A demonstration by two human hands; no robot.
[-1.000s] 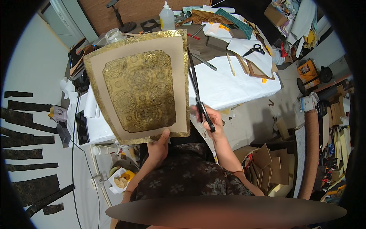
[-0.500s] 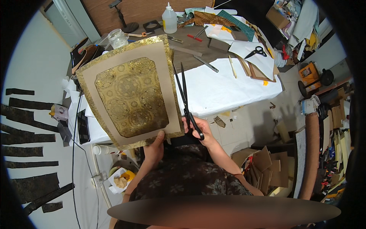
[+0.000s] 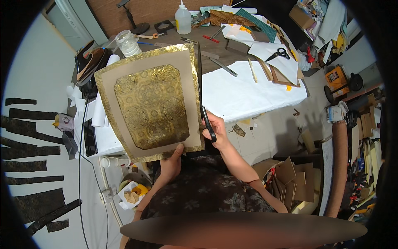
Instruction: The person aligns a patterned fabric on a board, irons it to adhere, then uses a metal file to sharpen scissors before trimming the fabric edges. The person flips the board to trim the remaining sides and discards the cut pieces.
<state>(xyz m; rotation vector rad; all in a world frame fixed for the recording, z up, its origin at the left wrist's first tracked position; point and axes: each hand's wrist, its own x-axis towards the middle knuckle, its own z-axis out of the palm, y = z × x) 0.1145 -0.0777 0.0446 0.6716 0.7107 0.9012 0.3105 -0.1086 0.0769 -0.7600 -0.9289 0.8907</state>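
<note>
Left hand (image 3: 170, 166) gripping gold-bordered panel (image 3: 151, 106) by its lower edge — right hand (image 3: 217, 132) holding black scissors (image 3: 208, 124) along panel's right edge.

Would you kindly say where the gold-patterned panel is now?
In the head view, the panel is left of centre, held by the left hand, scissors at its right edge.

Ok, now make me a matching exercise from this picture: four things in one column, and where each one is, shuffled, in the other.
1. gold-patterned panel
2. nearer scissors
3. farther scissors
4. squeeze bottle

A. lying on white paper
B. in the right hand
C. standing toward the far side of the table
D. in the left hand

Pairs: 1-D, 2-B, 3-A, 4-C
</note>
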